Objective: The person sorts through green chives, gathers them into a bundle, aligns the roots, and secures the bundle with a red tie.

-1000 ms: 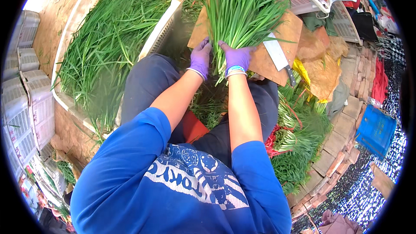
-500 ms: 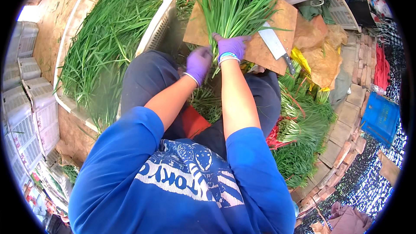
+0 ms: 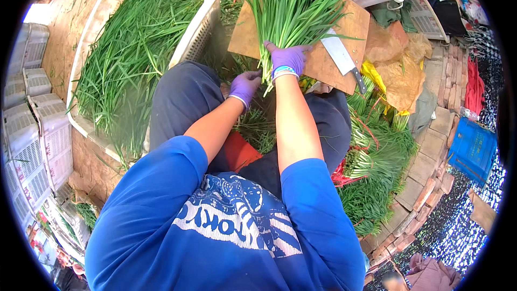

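Note:
A large bunch of garlic chives [image 3: 296, 11] lies over a wooden board [image 3: 329, 60], leaves fanned away from me and pale stem ends pointing back toward my lap. My right hand [image 3: 287, 59], in a purple glove with bands at the wrist, is closed round the bunch near its stems. Just left of the stem ends, my left hand [image 3: 244, 87], also gloved in purple, has its fingertips drawn together; anything between them is too small to make out. On the board's right side rests a cleaver [image 3: 341, 55], its dark handle jutting past the edge.
A white plastic crate [image 3: 200, 27] full of loose chives [image 3: 134, 48] stands at my left. Tied chive bundles [image 3: 371, 183] lie at my right, beside a brick border [image 3: 423, 194]. More white crates [image 3: 54, 140] are stacked far left; a blue crate [image 3: 473, 150] sits far right.
My left hand has shifted slightly down and left, from against the stems to just beside their ends. My right hand keeps its hold on the bunch.

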{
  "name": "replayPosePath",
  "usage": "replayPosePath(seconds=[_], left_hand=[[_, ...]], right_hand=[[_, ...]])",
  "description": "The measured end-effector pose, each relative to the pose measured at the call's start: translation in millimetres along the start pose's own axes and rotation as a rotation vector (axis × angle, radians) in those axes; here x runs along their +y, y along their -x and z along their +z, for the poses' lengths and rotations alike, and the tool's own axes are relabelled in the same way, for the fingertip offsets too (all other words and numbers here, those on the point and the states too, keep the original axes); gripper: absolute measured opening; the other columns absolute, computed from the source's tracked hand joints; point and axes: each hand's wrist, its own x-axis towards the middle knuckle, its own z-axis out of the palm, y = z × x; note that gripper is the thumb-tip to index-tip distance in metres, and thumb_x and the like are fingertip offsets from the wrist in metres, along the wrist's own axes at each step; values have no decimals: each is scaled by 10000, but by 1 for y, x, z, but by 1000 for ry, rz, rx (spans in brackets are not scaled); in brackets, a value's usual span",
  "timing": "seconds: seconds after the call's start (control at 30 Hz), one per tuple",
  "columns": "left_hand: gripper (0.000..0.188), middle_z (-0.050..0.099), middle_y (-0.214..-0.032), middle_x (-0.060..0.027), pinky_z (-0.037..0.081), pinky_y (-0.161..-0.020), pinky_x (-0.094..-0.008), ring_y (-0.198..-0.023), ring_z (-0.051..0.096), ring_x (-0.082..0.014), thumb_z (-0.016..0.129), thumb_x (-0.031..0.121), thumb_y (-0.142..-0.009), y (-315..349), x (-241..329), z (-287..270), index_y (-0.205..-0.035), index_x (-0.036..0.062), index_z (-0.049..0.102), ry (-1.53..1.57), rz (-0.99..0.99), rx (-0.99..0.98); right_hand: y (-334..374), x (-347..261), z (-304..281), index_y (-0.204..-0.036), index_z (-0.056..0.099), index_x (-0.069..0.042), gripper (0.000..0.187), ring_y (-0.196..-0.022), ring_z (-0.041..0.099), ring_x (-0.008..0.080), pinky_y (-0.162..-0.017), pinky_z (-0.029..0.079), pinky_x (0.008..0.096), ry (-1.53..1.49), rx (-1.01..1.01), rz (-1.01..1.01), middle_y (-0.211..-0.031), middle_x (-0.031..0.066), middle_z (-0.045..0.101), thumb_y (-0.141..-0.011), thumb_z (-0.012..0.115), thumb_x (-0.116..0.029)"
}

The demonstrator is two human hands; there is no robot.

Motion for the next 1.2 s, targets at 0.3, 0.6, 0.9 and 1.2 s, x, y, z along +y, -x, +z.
replayPosePath(seconds=[0.3,0.6,0.9,1.2], left_hand=[[207,616,-814,-29,429,-660,-228,-700,530,-93,594,93,-771,-12,15,7,-944,-17,616,439,34,95],[223,630,-865,-121,451,-708,-323,-771,591,-231,554,163,-728,8,25,1,-871,8,629,-695,111,-387],[216,627,-844,-133,471,-705,-348,-775,604,-288,543,252,-725,9,41,-25,-809,93,662,-858,125,-129],[934,456,-1153,-192,367,-880,-294,-1024,468,-210,697,357,-702,-20,107,-25,-1324,-67,145,85,303,86]], right_hand=[[-1,0,2,-1328,20,53,1240,-1047,474,319,-839,423,426,-24,-13,10,-1172,239,422,-521,710,-589],[-1,0,1,-1330,26,48,1238,-1055,473,330,-841,423,426,-14,-5,24,-1178,235,420,-518,717,-580],[-6,3,7,-1322,42,62,1243,-1031,486,326,-836,423,427,5,55,16,-1164,237,422,-508,712,-595],[-65,47,21,-1322,133,55,1060,-1181,367,294,-983,284,349,-1300,-226,-302,-1325,184,318,-559,794,-266]])
